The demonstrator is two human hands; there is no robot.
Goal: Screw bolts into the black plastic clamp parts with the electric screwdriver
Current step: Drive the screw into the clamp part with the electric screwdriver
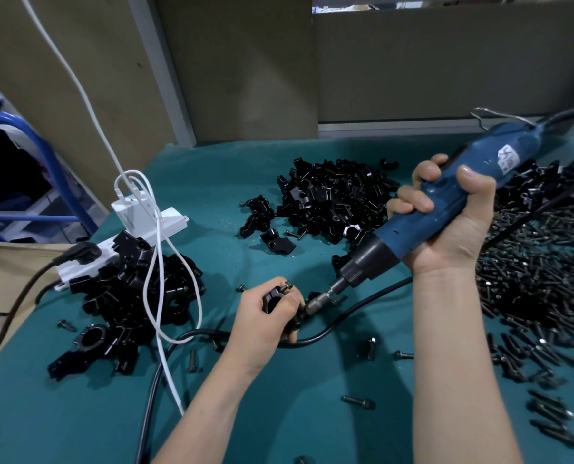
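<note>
The clamp [276,299] is mostly buried in the left hand [262,319], so only its top ring and one bolt [289,285] sticking up show. Where the bit [319,301] meets it is too hidden to read. The bolt pile [540,269] on the right blurs and runs off the edge. Left hand curls tight round the clamp, low over the desk [278,413], near centre. Right hand [456,226] wraps fully round the blue screwdriver [473,162], which tilts down-left, tip right at the clamp. Loose clamps [339,199] heap farther back.

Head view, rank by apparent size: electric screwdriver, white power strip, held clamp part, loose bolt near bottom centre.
1. electric screwdriver
2. white power strip, partly covered
3. clamp part
4. loose bolt
</note>
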